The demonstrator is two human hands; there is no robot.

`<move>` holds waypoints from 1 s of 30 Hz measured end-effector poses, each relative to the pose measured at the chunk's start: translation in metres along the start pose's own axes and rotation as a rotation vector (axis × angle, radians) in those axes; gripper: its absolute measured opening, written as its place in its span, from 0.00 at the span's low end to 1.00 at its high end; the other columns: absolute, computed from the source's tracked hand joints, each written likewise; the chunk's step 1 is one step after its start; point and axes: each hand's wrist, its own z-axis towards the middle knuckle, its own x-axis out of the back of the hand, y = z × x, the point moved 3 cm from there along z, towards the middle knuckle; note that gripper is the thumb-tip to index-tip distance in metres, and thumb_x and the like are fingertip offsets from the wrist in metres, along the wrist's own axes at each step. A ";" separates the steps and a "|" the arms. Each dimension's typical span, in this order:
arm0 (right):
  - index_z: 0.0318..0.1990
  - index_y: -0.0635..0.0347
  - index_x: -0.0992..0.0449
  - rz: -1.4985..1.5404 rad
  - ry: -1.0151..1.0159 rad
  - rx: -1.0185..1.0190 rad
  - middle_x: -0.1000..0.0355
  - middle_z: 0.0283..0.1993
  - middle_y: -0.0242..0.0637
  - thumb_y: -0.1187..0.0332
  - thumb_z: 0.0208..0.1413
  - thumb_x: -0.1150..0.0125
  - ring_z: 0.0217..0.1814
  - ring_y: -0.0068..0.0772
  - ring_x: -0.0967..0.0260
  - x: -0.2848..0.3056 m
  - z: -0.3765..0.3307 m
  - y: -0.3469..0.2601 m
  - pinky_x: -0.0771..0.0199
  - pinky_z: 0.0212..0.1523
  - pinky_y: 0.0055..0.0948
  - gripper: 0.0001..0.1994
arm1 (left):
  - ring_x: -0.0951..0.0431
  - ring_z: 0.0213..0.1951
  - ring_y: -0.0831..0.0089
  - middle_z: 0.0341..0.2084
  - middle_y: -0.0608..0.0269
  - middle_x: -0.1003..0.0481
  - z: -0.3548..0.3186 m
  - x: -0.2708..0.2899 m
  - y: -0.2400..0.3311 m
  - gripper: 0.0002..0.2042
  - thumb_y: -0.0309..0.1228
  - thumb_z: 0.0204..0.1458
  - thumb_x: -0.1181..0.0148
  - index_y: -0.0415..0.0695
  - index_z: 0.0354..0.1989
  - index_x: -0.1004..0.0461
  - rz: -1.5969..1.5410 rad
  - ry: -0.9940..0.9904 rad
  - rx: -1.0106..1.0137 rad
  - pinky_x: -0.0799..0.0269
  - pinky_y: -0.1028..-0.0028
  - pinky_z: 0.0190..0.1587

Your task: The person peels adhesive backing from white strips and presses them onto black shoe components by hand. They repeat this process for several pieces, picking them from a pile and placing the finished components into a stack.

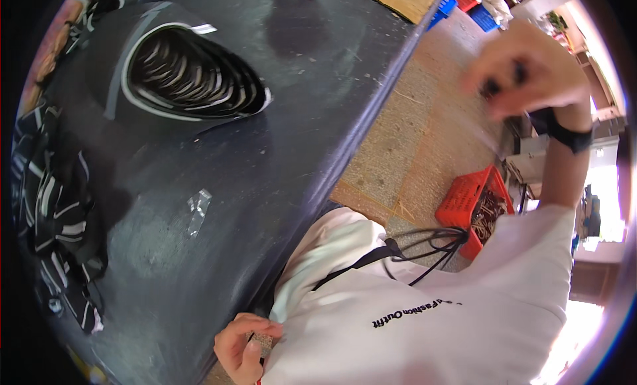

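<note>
My left hand (244, 345) pinches a small brownish card (265, 342) at the table (265, 172) edge by my waist; my right hand (524, 76), blurred, is raised well apart, fingers curled, grip unclear.

The right hand (524, 76) is raised high, blurred, fingers curled loosely inward — a dark band at its wrist. The left hand (244, 348) sits low against the torso, fingers pinched together.
</note>
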 end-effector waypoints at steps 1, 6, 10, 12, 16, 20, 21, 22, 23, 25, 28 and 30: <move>0.35 0.60 0.20 0.022 0.028 0.077 0.34 0.14 0.27 0.66 0.42 0.33 0.16 0.16 0.38 -0.008 0.042 -0.013 0.42 0.18 0.20 0.12 | 0.25 0.31 0.65 0.34 0.43 0.24 -0.004 -0.002 -0.003 0.19 0.38 0.58 0.50 0.32 0.47 0.31 -0.001 0.053 0.121 0.30 0.71 0.35; 0.29 0.61 0.22 -0.107 0.081 0.638 0.27 0.22 0.40 0.68 0.42 0.41 0.25 0.39 0.28 -0.080 0.183 -0.071 0.30 0.26 0.39 0.08 | 0.28 0.50 0.62 0.50 0.43 0.32 0.051 -0.028 -0.006 0.18 0.31 0.52 0.46 0.32 0.49 0.31 0.179 -0.120 -0.054 0.30 0.67 0.48; 0.28 0.58 0.24 -0.367 0.002 0.649 0.28 0.21 0.43 0.65 0.47 0.45 0.26 0.47 0.28 -0.120 0.213 -0.113 0.28 0.29 0.40 0.08 | 0.34 0.56 0.61 0.57 0.41 0.40 0.080 -0.064 -0.027 0.27 0.33 0.51 0.42 0.34 0.57 0.40 0.547 -0.159 -0.197 0.34 0.69 0.53; 0.27 0.59 0.23 -0.366 -0.029 0.714 0.27 0.23 0.45 0.66 0.45 0.44 0.28 0.48 0.27 -0.129 0.222 -0.122 0.27 0.29 0.41 0.07 | 0.29 0.50 0.69 0.49 0.46 0.31 0.095 -0.079 -0.041 0.27 0.32 0.53 0.42 0.37 0.59 0.42 0.579 -0.180 -0.341 0.31 0.75 0.48; 0.29 0.57 0.23 -0.367 -0.022 0.727 0.28 0.21 0.42 0.65 0.48 0.45 0.25 0.45 0.28 -0.123 0.234 -0.118 0.28 0.28 0.40 0.08 | 0.29 0.27 0.81 0.26 0.64 0.27 0.105 -0.078 -0.068 0.13 0.28 0.56 0.46 0.36 0.48 0.32 0.138 -0.229 0.141 0.33 0.81 0.30; 0.31 0.60 0.24 -0.129 0.046 0.641 0.27 0.22 0.39 0.65 0.51 0.45 0.28 0.43 0.28 -0.105 0.239 -0.105 0.29 0.31 0.37 0.08 | 0.35 0.18 0.85 0.17 0.70 0.31 0.099 -0.075 -0.058 0.08 0.27 0.58 0.49 0.35 0.35 0.26 0.000 0.052 0.061 0.39 0.84 0.21; 0.31 0.60 0.24 -0.129 0.043 0.635 0.27 0.22 0.39 0.65 0.51 0.45 0.28 0.43 0.28 -0.106 0.237 -0.102 0.29 0.31 0.37 0.08 | 0.35 0.17 0.84 0.16 0.70 0.32 0.096 -0.073 -0.057 0.09 0.28 0.59 0.50 0.34 0.35 0.26 -0.076 0.071 0.074 0.39 0.83 0.21; 0.31 0.60 0.24 -0.107 0.049 0.658 0.27 0.23 0.39 0.66 0.51 0.45 0.28 0.43 0.28 -0.108 0.232 -0.099 0.29 0.32 0.37 0.08 | 0.35 0.17 0.84 0.16 0.70 0.32 0.095 -0.072 -0.056 0.09 0.28 0.59 0.50 0.34 0.35 0.26 -0.079 0.066 0.077 0.39 0.83 0.21; 0.31 0.60 0.25 -0.085 0.056 0.681 0.27 0.25 0.38 0.67 0.52 0.46 0.29 0.42 0.28 -0.111 0.227 -0.095 0.30 0.32 0.36 0.07 | 0.36 0.17 0.84 0.16 0.69 0.32 0.096 -0.070 -0.055 0.09 0.28 0.59 0.50 0.33 0.35 0.26 -0.147 0.096 0.121 0.39 0.83 0.21; 0.31 0.60 0.25 -0.121 0.123 0.734 0.28 0.27 0.38 0.68 0.52 0.45 0.31 0.42 0.29 -0.115 0.219 -0.088 0.30 0.33 0.36 0.06 | 0.36 0.17 0.83 0.16 0.68 0.33 0.097 -0.067 -0.055 0.10 0.28 0.59 0.51 0.32 0.34 0.27 -0.242 0.140 0.174 0.40 0.82 0.20; 0.31 0.57 0.27 -0.163 0.226 0.814 0.33 0.29 0.34 0.67 0.51 0.44 0.33 0.39 0.33 -0.119 0.203 -0.083 0.33 0.35 0.34 0.04 | 0.36 0.17 0.86 0.16 0.70 0.31 0.096 -0.065 -0.062 0.09 0.29 0.59 0.50 0.35 0.34 0.26 -0.264 0.148 0.154 0.40 0.82 0.20; 0.32 0.55 0.27 -0.071 0.243 0.863 0.33 0.29 0.33 0.67 0.51 0.43 0.33 0.39 0.33 -0.122 0.190 -0.084 0.34 0.34 0.34 0.04 | 0.34 0.17 0.82 0.16 0.67 0.30 0.098 -0.061 -0.062 0.09 0.29 0.59 0.50 0.35 0.35 0.26 -0.061 0.123 0.076 0.38 0.80 0.20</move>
